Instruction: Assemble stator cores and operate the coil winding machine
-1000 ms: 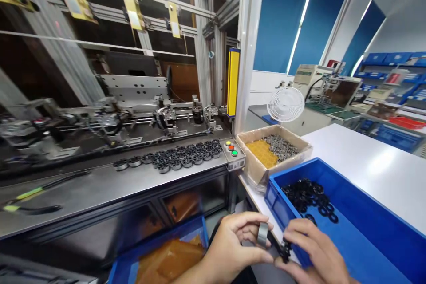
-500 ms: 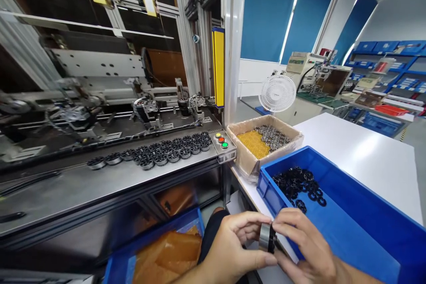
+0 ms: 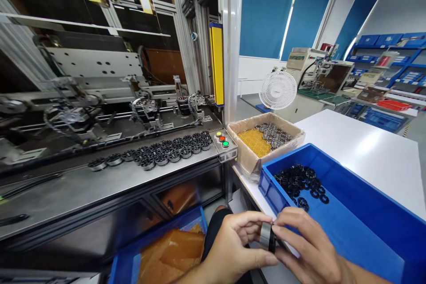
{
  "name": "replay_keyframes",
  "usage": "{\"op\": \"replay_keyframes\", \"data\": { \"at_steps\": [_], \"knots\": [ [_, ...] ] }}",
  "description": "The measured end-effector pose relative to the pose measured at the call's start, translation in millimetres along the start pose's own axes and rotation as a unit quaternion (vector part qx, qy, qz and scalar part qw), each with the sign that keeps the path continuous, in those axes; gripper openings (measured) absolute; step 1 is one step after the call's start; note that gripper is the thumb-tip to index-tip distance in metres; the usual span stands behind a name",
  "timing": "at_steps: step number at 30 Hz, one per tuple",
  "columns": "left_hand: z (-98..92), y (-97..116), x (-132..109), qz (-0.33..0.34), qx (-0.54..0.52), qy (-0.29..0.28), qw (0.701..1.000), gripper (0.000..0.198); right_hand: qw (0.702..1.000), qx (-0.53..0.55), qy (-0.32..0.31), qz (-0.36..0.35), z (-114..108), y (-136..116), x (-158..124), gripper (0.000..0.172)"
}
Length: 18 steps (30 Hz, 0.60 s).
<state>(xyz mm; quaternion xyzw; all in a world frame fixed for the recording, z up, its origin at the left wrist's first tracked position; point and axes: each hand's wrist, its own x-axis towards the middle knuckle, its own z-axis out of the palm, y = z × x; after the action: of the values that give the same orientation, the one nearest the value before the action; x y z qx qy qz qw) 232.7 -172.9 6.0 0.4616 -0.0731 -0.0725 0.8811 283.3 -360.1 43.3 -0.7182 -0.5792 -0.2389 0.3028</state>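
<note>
A round part (image 3: 266,235), with a silver metal ring and a black face on its right side, is held upright between both hands at the bottom centre. My left hand (image 3: 233,242) grips its rim between thumb and fingers. My right hand (image 3: 308,242) pinches the black side, its fingertips close to my left fingertips. Just beyond my right hand, loose black parts (image 3: 296,179) lie in a blue bin (image 3: 353,195). Rows of similar black and silver rings (image 3: 173,151) sit on the metal ledge (image 3: 100,191) to the left.
A lined carton (image 3: 248,159) with yellow sheet and metal parts stands behind the bin. Beside it is a button box (image 3: 228,151). Machinery (image 3: 143,106) fills the left. A lower blue bin (image 3: 115,266) holds brown sheets. A white fan (image 3: 278,90) stands farther back.
The hands and the held part stay nearly in place, with the part turned slightly and my right fingers shifted a little on its black side. The camera view has shifted slightly.
</note>
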Motion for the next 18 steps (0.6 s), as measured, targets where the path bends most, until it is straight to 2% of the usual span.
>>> {"op": "replay_keyframes", "data": {
  "at_steps": [12,18],
  "knots": [
    [1.5,0.5,-2.7,-0.030,0.000,0.013,0.999,0.057,0.999,-0.029,0.002,-0.033,-4.1,1.0,1.6,0.025],
    [-4.2,-3.3,-5.1,-0.059,0.032,0.024,0.997,0.061,0.999,-0.008,-0.022,-0.045,-4.5,2.2,3.9,0.027]
  ]
}}
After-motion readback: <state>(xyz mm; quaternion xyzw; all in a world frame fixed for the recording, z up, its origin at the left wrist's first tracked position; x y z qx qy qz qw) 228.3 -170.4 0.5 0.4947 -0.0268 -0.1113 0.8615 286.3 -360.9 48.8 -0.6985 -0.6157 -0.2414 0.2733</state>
